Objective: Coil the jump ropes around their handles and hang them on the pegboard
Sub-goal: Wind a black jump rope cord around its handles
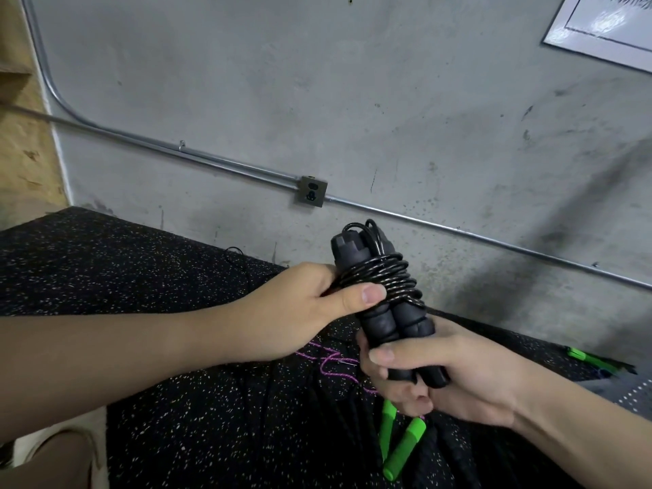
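A black jump rope [382, 280] is wound in several turns around its two black foam handles [398, 330], which are held side by side and tilted up toward the wall. My right hand [455, 379] grips the lower ends of both handles. My left hand [317, 305] pinches the coiled cord at the upper part of the handles, thumb on top of the turns. A pair of green handles [402, 442] lies on the speckled black floor mat [176, 400] below my hands. A purple cord [331, 365] lies on the mat behind them. No pegboard is in view.
A grey concrete wall [352, 118] stands close ahead, with a metal conduit [211, 160] and an outlet box [311, 191]. Another green handle [585, 358] lies at the right on the mat. A white sign [607, 26] hangs at the upper right. Wood panelling [24, 135] borders the left.
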`<state>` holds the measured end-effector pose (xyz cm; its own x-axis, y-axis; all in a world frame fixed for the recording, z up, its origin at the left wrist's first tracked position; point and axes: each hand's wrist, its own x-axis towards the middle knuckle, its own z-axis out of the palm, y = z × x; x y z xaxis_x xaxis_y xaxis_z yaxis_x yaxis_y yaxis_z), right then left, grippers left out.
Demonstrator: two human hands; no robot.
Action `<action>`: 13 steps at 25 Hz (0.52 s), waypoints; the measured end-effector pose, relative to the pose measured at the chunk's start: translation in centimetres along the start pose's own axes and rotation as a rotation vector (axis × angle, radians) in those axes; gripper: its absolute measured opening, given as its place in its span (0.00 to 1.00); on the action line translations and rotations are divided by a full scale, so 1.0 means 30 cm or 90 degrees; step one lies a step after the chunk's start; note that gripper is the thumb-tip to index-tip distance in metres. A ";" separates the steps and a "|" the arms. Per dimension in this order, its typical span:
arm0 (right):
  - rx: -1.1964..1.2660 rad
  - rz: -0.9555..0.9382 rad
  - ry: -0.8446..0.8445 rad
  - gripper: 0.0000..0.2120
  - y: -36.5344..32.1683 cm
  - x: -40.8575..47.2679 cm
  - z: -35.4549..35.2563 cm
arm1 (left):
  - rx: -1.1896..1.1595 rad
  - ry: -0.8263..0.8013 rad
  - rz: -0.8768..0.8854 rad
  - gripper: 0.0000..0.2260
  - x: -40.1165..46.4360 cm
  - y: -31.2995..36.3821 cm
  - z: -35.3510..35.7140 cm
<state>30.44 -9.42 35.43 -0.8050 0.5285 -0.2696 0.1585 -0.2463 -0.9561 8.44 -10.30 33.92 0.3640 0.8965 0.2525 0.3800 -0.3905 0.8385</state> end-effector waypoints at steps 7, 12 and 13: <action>-0.145 -0.107 0.180 0.10 0.005 0.007 -0.014 | 0.209 0.012 -0.096 0.34 0.012 0.010 -0.010; -0.271 -0.146 0.310 0.14 -0.007 0.021 -0.032 | 0.207 0.166 -0.054 0.30 0.006 0.017 -0.006; -0.313 -0.150 0.331 0.14 -0.011 0.023 -0.032 | 0.205 0.192 -0.039 0.30 -0.003 0.023 0.001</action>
<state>30.38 -8.20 35.46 -0.4954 0.8675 0.0458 0.3500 0.2475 -0.9034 8.69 -10.64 34.45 0.0866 0.9222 0.3768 0.6557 -0.3375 0.6753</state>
